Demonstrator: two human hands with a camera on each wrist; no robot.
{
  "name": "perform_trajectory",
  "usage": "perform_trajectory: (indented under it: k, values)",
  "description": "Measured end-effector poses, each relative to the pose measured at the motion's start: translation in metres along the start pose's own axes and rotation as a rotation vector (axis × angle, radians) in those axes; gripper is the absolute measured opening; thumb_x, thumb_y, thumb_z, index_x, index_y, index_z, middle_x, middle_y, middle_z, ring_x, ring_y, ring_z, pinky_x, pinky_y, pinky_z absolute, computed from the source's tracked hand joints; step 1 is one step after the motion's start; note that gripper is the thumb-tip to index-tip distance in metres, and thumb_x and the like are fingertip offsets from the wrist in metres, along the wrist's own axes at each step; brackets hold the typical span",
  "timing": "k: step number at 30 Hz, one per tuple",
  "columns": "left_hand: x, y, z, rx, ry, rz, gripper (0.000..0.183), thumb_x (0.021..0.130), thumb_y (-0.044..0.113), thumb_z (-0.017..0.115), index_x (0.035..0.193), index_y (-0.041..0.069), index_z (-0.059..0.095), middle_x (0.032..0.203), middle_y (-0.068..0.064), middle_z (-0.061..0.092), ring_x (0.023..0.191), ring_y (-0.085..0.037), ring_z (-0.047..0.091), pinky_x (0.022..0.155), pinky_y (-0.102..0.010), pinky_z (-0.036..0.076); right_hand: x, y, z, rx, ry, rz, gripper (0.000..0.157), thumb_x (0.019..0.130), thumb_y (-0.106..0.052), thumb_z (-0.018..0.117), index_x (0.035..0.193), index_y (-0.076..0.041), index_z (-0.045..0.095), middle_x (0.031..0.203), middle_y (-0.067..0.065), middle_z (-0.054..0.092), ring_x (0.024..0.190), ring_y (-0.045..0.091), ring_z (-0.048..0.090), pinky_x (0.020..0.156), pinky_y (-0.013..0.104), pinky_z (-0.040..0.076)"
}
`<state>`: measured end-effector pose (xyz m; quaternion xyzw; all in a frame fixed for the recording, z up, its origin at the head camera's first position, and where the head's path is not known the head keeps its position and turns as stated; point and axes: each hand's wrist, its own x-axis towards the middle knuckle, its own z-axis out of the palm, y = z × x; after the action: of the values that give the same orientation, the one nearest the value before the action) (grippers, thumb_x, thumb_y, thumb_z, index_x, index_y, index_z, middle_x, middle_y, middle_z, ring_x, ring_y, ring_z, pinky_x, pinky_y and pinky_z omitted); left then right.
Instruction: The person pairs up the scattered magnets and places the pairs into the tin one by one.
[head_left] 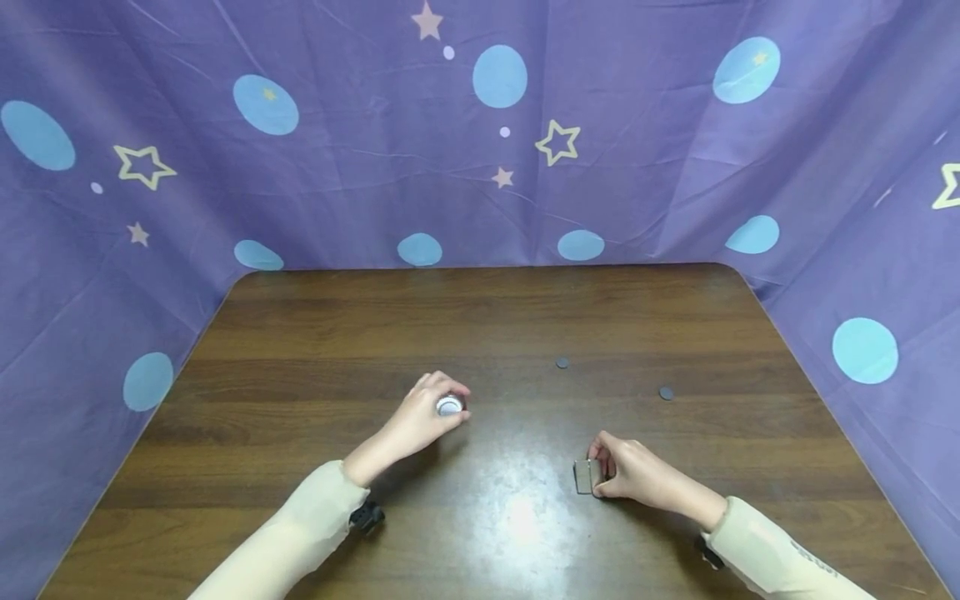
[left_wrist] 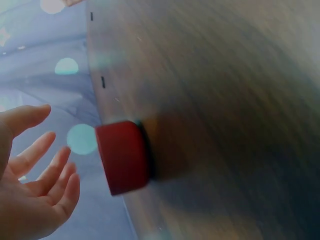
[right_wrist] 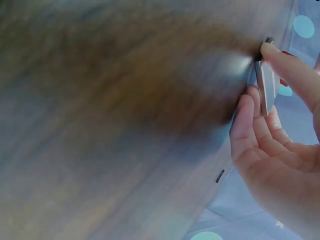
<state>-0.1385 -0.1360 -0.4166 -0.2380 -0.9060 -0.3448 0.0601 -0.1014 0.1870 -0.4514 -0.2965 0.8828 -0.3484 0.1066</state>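
Observation:
A small round thing (head_left: 449, 405) with a white ringed top stands on the table by my left hand (head_left: 426, 414). In the left wrist view its side is red (left_wrist: 124, 157) with a dark base, and the left hand's fingers (left_wrist: 54, 172) are spread loosely, apart from it. My right hand (head_left: 633, 473) pinches a small, flat, greyish rectangular piece (head_left: 584, 477) by its right side, thumb at the near end. From the right wrist, this piece (right_wrist: 266, 87) shows a thin silvery edge, standing upright between thumb and fingers.
Two small dark discs lie on the brown wooden table (head_left: 337, 333): one disc (head_left: 562, 363) toward the middle, another disc (head_left: 666, 393) farther right. A purple curtain (head_left: 360, 167) with stars and blue dots hangs around the table's back and sides.

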Motion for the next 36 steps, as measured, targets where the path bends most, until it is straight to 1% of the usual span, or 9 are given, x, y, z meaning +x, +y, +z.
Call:
perform_trajectory:
  k: [3,7,12,16,20,24,27,30,36]
  values:
    - [-0.002,-0.007,0.0,0.019,0.006,-0.027,0.036,0.068,0.011,0.076,0.101,0.002,0.064,0.097,-0.011,0.058,0.089,-0.025,0.05,0.076,-0.038,0.042,0.0,0.001,0.0,0.035,-0.004,0.005,0.036,0.064,-0.003,0.077,0.089,-0.004,0.051,0.066,-0.004,0.057,0.061,-0.001,0.047,0.054,0.019,0.043]
    - [-0.005,-0.017,0.001,0.034,-0.034,-0.052,0.047,0.067,0.013,0.078,0.109,0.002,0.06,0.105,-0.013,0.055,0.096,-0.028,0.049,0.082,-0.042,0.041,-0.001,0.002,0.001,0.092,-0.015,0.016,0.034,0.066,-0.002,0.076,0.089,-0.003,0.051,0.066,-0.003,0.06,0.061,-0.002,0.048,0.054,0.019,0.044]
    - [-0.008,-0.027,0.0,0.01,-0.07,-0.08,0.054,0.068,0.012,0.078,0.115,-0.002,0.055,0.11,-0.017,0.054,0.104,-0.032,0.049,0.089,-0.047,0.041,-0.002,0.004,0.0,0.154,-0.023,0.023,0.031,0.068,0.0,0.074,0.089,-0.002,0.052,0.068,-0.002,0.058,0.062,-0.002,0.048,0.055,0.018,0.045]
    - [-0.01,-0.032,0.0,-0.009,-0.087,-0.093,0.059,0.069,0.011,0.077,0.119,-0.006,0.052,0.111,-0.019,0.054,0.105,-0.033,0.053,0.09,-0.047,0.042,-0.003,0.006,-0.001,0.221,-0.036,0.038,0.028,0.071,0.001,0.072,0.091,0.0,0.053,0.069,-0.002,0.057,0.062,-0.002,0.048,0.054,0.018,0.044]
    - [-0.01,-0.037,0.001,-0.013,-0.101,-0.099,0.064,0.068,0.011,0.078,0.122,-0.009,0.049,0.112,-0.021,0.056,0.104,-0.034,0.055,0.09,-0.046,0.043,-0.003,0.007,-0.002,0.283,-0.052,0.076,0.024,0.073,0.002,0.07,0.091,0.002,0.054,0.071,0.0,0.058,0.063,-0.001,0.05,0.055,0.018,0.045]
    - [-0.01,-0.04,0.003,-0.021,-0.108,-0.108,0.066,0.068,0.012,0.079,0.122,-0.01,0.049,0.113,-0.021,0.058,0.105,-0.034,0.056,0.09,-0.045,0.043,-0.002,0.007,-0.005,0.348,-0.067,0.133,0.021,0.075,0.004,0.067,0.092,0.005,0.053,0.072,0.007,0.06,0.063,0.001,0.052,0.056,0.018,0.046]
    - [-0.009,-0.042,0.004,-0.035,-0.11,-0.118,0.065,0.067,0.012,0.079,0.121,-0.009,0.051,0.113,-0.02,0.059,0.104,-0.033,0.056,0.089,-0.045,0.044,0.0,0.007,-0.006,0.403,-0.078,0.157,0.02,0.077,0.005,0.066,0.092,0.007,0.053,0.074,0.012,0.061,0.062,0.002,0.054,0.056,0.019,0.047]
    - [-0.008,-0.043,0.004,-0.037,-0.106,-0.119,0.064,0.066,0.013,0.08,0.12,-0.008,0.052,0.113,-0.021,0.059,0.106,-0.034,0.056,0.089,-0.046,0.044,0.001,0.008,-0.007,0.442,-0.076,0.157,0.018,0.078,0.007,0.063,0.092,0.01,0.052,0.075,0.015,0.062,0.062,0.004,0.055,0.056,0.022,0.049]
    - [-0.006,-0.043,0.004,-0.037,-0.101,-0.114,0.064,0.065,0.014,0.081,0.119,-0.006,0.054,0.116,-0.021,0.059,0.109,-0.035,0.054,0.091,-0.047,0.042,0.005,0.007,-0.006,0.46,-0.046,0.158,0.016,0.075,0.01,0.058,0.09,0.012,0.052,0.074,0.016,0.062,0.062,0.005,0.055,0.057,0.023,0.049]
